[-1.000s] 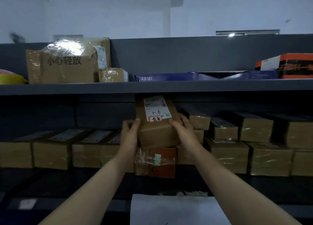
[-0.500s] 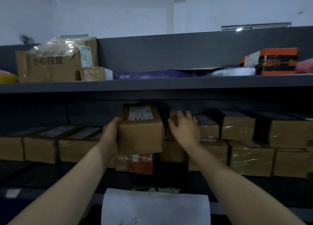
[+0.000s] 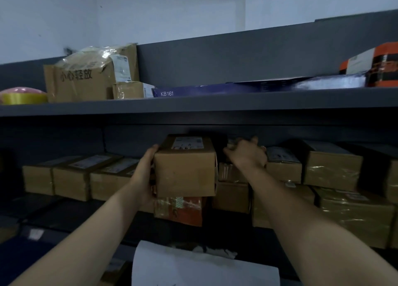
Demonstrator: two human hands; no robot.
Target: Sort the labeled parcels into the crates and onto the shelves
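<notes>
A brown cardboard parcel (image 3: pixel 185 173) with a white label on top sits on an orange taped box (image 3: pixel 178 210) in the middle shelf. My left hand (image 3: pixel 144 176) grips its left side. To its right, my right hand (image 3: pixel 247 154) reaches over small brown boxes (image 3: pixel 232 172); its fingers are curled there, and whether they hold one is hidden. Rows of taped brown parcels (image 3: pixel 73 178) fill the shelf on both sides.
The upper shelf (image 3: pixel 193 101) carries a large taped carton (image 3: pixel 86 81), a small box (image 3: pixel 129 89), a flat blue KB161 box (image 3: pixel 237 87), an orange box (image 3: pixel 374 66) and a yellow tape roll (image 3: pixel 21 96). A white sheet (image 3: pixel 193 270) lies below.
The labeled parcel has gone from tilted in both hands to level on the orange box. My right hand let go of it and moved right onto the small boxes.
</notes>
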